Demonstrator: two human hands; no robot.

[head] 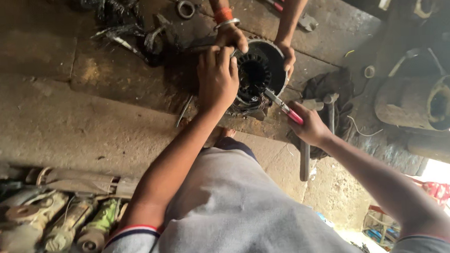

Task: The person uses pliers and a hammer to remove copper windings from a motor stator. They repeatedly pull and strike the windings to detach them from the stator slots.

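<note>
A round dark motor stator point(259, 73) with a toothed rim and tangled copper windings lies on a grimy wooden workbench point(104, 81). My left hand point(216, 78) presses flat on its left side. My right hand point(307, 123) grips a red-handled tool point(284, 107) whose metal tip pokes into the windings at the stator's lower right. Across the bench, another person's two hands hold the stator: one hand point(232, 37) with an orange band at the top left, the other hand point(287, 54) on the right rim.
A metal ring point(185, 9), dark scrap wire point(122, 24) and a red-handled plier point(275, 0) lie at the bench's far side. A hammer point(307, 137) and dark rag point(331, 87) sit to the right. Motor housings point(429, 103) stand further right; old motors point(60, 222) lie lower left.
</note>
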